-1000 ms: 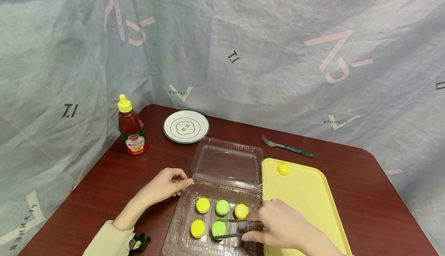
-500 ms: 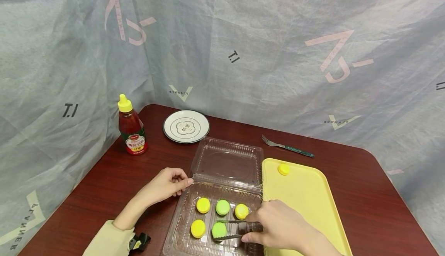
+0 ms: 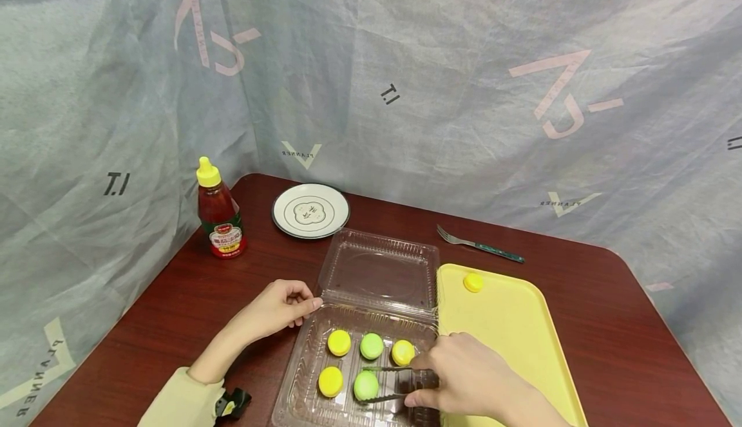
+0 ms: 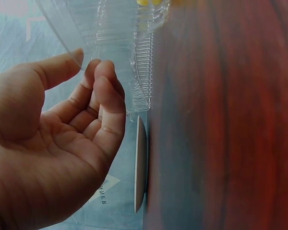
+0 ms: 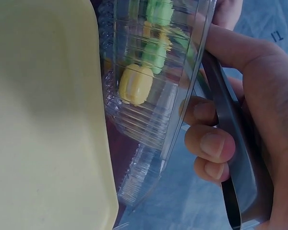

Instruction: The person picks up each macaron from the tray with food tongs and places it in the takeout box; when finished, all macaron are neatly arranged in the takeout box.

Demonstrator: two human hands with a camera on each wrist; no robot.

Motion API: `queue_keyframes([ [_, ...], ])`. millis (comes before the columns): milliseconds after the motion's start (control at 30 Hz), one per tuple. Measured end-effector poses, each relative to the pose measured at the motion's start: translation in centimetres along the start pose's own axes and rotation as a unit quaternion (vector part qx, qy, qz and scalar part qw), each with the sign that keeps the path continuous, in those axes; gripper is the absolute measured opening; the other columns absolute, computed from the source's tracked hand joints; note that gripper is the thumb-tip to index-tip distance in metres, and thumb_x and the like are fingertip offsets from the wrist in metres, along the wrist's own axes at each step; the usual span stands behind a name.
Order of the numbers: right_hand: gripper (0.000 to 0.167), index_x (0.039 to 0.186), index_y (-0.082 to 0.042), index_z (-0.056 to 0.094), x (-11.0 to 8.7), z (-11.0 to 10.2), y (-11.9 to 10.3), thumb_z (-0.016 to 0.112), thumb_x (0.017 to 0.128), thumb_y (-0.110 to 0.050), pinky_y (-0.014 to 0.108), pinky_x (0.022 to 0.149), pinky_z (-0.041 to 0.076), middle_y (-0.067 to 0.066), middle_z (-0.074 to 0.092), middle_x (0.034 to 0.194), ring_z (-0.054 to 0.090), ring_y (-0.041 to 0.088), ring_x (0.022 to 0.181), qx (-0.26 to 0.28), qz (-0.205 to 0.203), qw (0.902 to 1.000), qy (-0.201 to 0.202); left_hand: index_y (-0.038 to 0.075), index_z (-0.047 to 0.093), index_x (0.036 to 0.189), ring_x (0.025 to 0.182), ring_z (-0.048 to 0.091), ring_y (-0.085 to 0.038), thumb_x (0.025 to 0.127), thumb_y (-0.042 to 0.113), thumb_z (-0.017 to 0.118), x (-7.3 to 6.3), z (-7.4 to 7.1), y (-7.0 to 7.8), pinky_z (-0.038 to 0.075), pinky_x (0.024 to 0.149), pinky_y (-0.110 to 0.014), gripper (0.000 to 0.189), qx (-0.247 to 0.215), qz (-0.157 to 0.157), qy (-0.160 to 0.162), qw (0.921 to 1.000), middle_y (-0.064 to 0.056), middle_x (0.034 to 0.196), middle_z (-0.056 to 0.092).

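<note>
The right grip (image 3: 464, 375) is curling round a pair of tongs (image 5: 249, 191), its fingers pressing the metal from the side, and the tong tips are lying to either side of the nearer green macaron (image 3: 366, 386) in the clear box (image 3: 297, 375); whether they are squeezing it I cannot tell. The left grip (image 3: 278, 308) is pinching the box's edge between thumb and forefinger, near the fold where the lid (image 3: 379, 272) is lying opened out flat. A nearer yellow macaron (image 3: 330, 382) is sitting left of the green one, and behind these a row of yellow, green and yellow is resting in the same box. Just beside it a pale yellow tray (image 3: 504, 330) is bearing a single yellow macaron (image 3: 473, 282) near its far left corner. All this is standing on a dark red, wood-grained counter (image 3: 608, 311) with rounded far corners. Further back a fork (image 3: 480, 244) is lying aslant, a dark-rimmed white plate (image 3: 310, 211) is resting beyond the lid, and a yellow-capped red sauce bottle (image 3: 222, 221) is standing upright at the left. Round the counter, creased grey cloth (image 3: 371, 28) is hanging, showing pink, black and pale yellow print.
</note>
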State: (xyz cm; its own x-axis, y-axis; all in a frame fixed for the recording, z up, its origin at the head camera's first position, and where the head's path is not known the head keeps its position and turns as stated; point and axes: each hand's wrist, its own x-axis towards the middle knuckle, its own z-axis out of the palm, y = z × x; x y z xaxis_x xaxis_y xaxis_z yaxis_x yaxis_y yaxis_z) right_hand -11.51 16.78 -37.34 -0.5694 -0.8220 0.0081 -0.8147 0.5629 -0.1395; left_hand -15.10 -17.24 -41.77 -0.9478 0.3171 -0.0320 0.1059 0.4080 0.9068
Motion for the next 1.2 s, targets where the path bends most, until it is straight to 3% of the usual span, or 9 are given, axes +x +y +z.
queue_keyframes([
  [533, 0.036, 0.072, -0.028, 0.067, -0.1, -0.1, -0.2, 0.072, 0.082, -0.062, 0.016, 0.045, 0.029, -0.025, 0.025, 0.05, 0.021, -0.007, 0.047, 0.017, 0.012, 0.9998, -0.002, 0.005, 0.066, 0.087, 0.06, 0.055, -0.019, 0.095, 0.025, 0.069, 0.0, 0.0, 0.1, 0.047, 0.053, -0.028, 0.022, -0.001, -0.002, -0.002, 1.0, -0.006, 0.065, 0.059],
  [700, 0.035, 0.08, -0.025, 0.073, -0.2, -0.1, 0.0, 0.073, 0.082, -0.06, 0.014, 0.047, 0.031, -0.028, 0.029, 0.051, 0.021, -0.009, 0.048, 0.044, 0.017, 0.9989, 0.0, 0.005, 0.066, 0.087, 0.06, 0.055, -0.019, 0.095, 0.025, 0.069, 0.0, 0.0, -0.1, 0.047, 0.053, -0.028, 0.021, -0.001, -0.001, -0.001, 1.0, -0.006, 0.065, 0.059],
  [867, 0.035, 0.077, -0.026, 0.069, -0.5, -0.4, 0.3, 0.072, 0.083, -0.06, 0.012, 0.045, 0.026, -0.027, 0.023, 0.053, 0.016, -0.009, 0.05, 0.051, 0.011, 0.9985, 0.016, 0.005, 0.066, 0.086, 0.059, 0.055, -0.019, 0.095, 0.024, 0.069, 0.0, 0.0, -0.2, 0.046, 0.052, -0.027, 0.022, -0.005, 0.006, -0.001, 1.0, -0.006, 0.064, 0.058],
  [1200, 0.046, 0.101, -0.019, 0.079, -0.8, -2.0, 1.1, 0.071, 0.083, -0.062, 0.011, 0.048, 0.025, -0.026, 0.018, 0.056, 0.013, -0.009, 0.052, 0.043, 0.009, 0.998, 0.046, 0.005, 0.066, 0.087, 0.059, 0.055, -0.019, 0.096, 0.023, 0.069, 0.0, 0.1, -0.4, 0.046, 0.052, -0.028, 0.02, -0.01, 0.009, -0.002, 0.9999, -0.005, 0.065, 0.059],
])
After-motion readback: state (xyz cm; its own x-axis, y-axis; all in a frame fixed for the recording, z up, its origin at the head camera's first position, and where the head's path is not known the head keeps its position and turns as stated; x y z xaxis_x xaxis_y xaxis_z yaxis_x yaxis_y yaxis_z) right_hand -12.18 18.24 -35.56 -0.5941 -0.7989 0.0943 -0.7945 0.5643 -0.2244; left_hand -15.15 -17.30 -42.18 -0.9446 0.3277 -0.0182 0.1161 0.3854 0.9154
